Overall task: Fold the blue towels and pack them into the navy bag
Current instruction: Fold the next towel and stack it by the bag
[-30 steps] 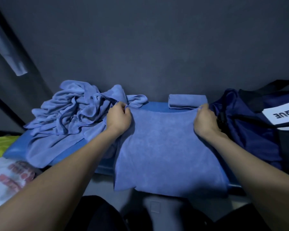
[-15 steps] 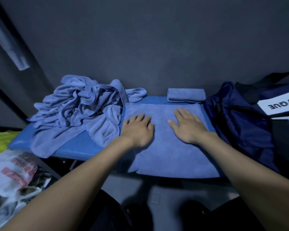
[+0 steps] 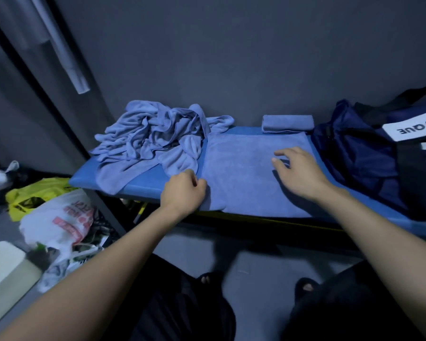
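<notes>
A blue towel [image 3: 241,168] lies folded flat in the middle of the blue bench [image 3: 143,183]. My left hand [image 3: 182,190] grips the towel's left edge near the front corner, fingers curled round the cloth. My right hand [image 3: 298,171] rests on the towel's right half with fingers spread and slightly bent. A heap of crumpled blue towels [image 3: 155,139] lies to the left, touching the flat towel's edge. One small folded towel [image 3: 287,123] sits at the back against the wall. The navy bag [image 3: 369,153] stands at the right end of the bench.
A dark grey wall [image 3: 231,57] runs behind the bench. On the floor at the left lie a white plastic bag with red print [image 3: 62,217], a yellow bag [image 3: 35,195] and a pale box [image 3: 5,269]. My feet [image 3: 305,286] stand below the bench's front edge.
My left hand slid from the towel's middle to its left edge and curled round the cloth. My right hand shifted right and lifted its fingers a little. The view tilted down.
</notes>
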